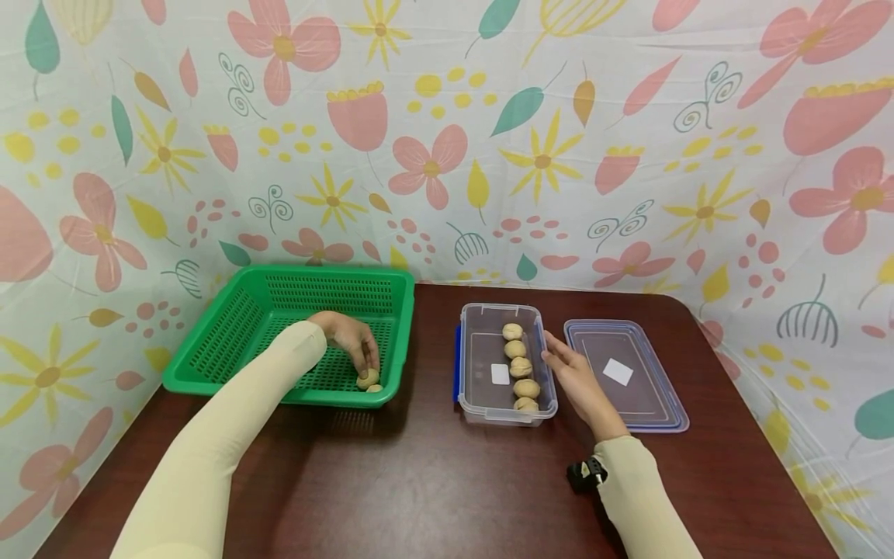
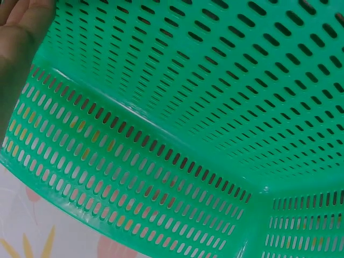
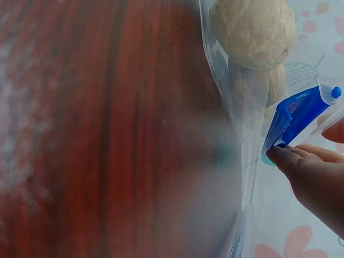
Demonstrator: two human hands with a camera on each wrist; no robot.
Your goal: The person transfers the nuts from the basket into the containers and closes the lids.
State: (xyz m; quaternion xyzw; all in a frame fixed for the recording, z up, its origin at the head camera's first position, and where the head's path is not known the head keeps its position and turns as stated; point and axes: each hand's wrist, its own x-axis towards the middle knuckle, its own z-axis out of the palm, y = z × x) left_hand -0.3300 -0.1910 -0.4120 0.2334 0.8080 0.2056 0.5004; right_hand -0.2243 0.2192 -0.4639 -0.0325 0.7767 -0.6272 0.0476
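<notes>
In the head view my left hand (image 1: 352, 341) reaches down into the green basket (image 1: 407, 334), its fingertips pinching a walnut (image 1: 367, 380) near the front right corner. A second walnut (image 1: 374, 388) lies right beside that one. The left wrist view catches only part of the hand (image 2: 24, 40) at its edge, against the basket's slotted walls. My right hand (image 1: 576, 380) rests along the right side of a clear plastic container (image 1: 482, 396). Its fingers lie extended against a blue latch (image 3: 301, 115) in the right wrist view. Several walnuts (image 1: 520, 367) form a column along the container's right half.
A clear lid (image 1: 649, 388) with a blue-grey seal and white label lies right of the container, under the right forearm's far side. Another blue latch (image 1: 457, 363) hangs at the container's left. Behind the dark wooden table (image 1: 419, 481) hangs a flowered sheet (image 1: 433, 101).
</notes>
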